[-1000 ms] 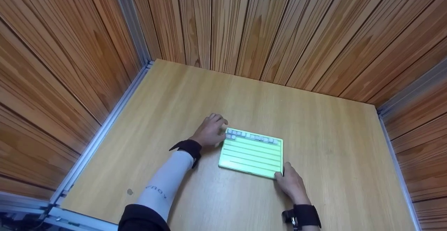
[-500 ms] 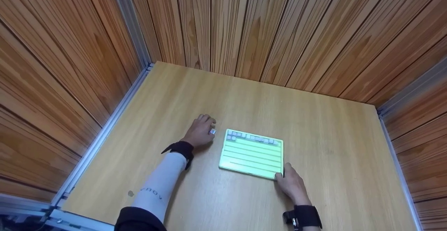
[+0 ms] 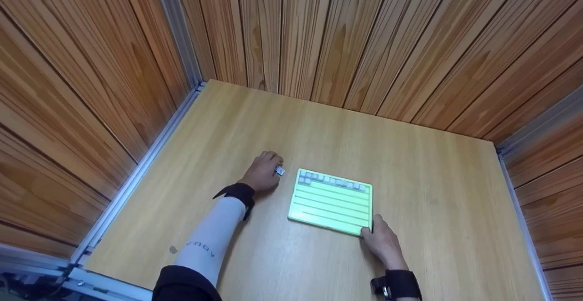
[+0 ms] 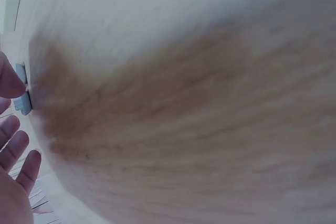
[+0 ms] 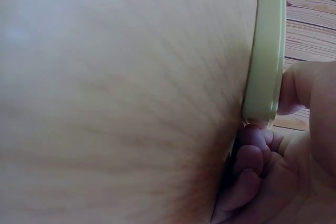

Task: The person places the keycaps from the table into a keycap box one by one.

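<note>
My left hand (image 3: pixel 262 172) is low over the table, left of the green board. Its thumb and index finger hold small pale tiles (image 3: pixel 280 170). In the left wrist view, the thumb tip overlaps two blue-grey tiles (image 4: pixel 23 103) at table level, while the other fingers spread loosely. The flat, ridged green board (image 3: pixel 330 205) carries a full top row of similar tiles (image 3: pixel 337 181), with a couple more starting the second row. My right hand (image 3: pixel 382 242) grips the board's near right corner. In the right wrist view, its thumb lies on the board's top and its curled fingers sit beneath the corner (image 5: pixel 260 114).
The wooden table (image 3: pixel 432 191) is bordered by plank walls (image 3: pixel 319 32) at the back and sides. A metal rail (image 3: pixel 136 169) runs along its left edge. A small dark spot (image 3: pixel 173 249) marks the table near the left forearm.
My left hand has moved left from the board's upper left corner to the tiles beside it, where it has stayed over the last half second. My right hand keeps its grip on the board.
</note>
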Demonstrator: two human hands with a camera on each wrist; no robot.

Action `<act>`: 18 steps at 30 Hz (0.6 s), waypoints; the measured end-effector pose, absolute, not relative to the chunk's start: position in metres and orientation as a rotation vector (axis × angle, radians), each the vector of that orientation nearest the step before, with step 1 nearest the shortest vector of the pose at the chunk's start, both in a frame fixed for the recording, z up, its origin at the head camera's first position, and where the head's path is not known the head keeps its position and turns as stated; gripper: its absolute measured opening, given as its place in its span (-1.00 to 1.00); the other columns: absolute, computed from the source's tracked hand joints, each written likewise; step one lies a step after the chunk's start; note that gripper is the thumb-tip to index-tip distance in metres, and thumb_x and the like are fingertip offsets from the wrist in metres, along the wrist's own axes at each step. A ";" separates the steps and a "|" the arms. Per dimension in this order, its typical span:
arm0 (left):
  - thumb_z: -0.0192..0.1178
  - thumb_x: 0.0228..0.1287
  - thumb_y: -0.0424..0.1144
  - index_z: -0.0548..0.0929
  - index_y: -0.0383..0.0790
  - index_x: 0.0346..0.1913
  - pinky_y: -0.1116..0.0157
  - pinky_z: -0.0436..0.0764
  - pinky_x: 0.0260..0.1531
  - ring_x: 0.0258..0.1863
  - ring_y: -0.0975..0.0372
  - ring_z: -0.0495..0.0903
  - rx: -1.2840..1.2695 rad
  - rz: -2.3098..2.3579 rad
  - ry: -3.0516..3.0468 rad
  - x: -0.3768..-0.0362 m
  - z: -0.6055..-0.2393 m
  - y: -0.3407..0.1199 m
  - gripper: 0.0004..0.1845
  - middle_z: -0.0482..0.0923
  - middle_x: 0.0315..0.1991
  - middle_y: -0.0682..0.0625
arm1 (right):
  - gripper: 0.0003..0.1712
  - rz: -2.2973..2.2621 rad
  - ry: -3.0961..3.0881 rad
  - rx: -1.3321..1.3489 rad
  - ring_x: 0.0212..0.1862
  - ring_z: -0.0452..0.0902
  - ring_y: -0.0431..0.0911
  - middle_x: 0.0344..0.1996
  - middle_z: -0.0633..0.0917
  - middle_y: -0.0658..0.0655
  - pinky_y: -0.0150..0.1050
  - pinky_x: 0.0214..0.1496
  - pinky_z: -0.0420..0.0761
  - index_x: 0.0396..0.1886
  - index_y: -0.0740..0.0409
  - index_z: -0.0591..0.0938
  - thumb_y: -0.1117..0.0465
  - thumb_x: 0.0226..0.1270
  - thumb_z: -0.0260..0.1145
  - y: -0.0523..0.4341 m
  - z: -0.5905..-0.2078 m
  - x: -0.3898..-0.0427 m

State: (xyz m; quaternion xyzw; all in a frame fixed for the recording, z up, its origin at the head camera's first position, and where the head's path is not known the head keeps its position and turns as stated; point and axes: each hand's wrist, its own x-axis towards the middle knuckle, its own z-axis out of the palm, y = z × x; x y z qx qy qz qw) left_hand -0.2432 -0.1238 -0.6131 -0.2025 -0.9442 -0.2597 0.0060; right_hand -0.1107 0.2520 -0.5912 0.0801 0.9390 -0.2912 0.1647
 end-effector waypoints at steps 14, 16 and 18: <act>0.16 0.26 -0.33 0.63 -0.22 0.09 0.06 0.45 0.18 0.15 0.07 0.42 -0.593 -0.703 -3.072 -0.246 -0.614 -0.121 -0.67 0.54 0.10 -0.07 | -0.78 -0.836 2.698 0.219 -0.34 0.33 0.03 -0.36 0.40 0.15 -0.17 -0.38 0.30 -0.16 0.26 0.38 0.19 0.36 0.12 0.251 -0.593 -0.109; 0.17 0.29 -0.34 0.64 -0.25 0.06 0.06 0.46 0.17 0.12 0.06 0.43 -0.586 -0.705 -3.078 -0.246 -0.612 -0.120 -0.70 0.54 0.06 -0.08 | -0.79 -0.834 2.708 0.210 -0.34 0.32 0.03 -0.37 0.40 0.15 -0.17 -0.38 0.30 -0.17 0.26 0.38 0.19 0.36 0.12 0.251 -0.593 -0.109; 0.19 0.28 -0.37 0.65 -0.28 0.01 0.06 0.49 0.12 0.07 0.05 0.45 -0.588 -0.721 -3.065 -0.245 -0.610 -0.119 -0.75 0.55 0.00 -0.09 | -0.79 -0.836 2.720 0.197 -0.35 0.31 0.02 -0.38 0.38 0.14 -0.17 -0.38 0.29 -0.19 0.26 0.37 0.19 0.36 0.12 0.251 -0.593 -0.108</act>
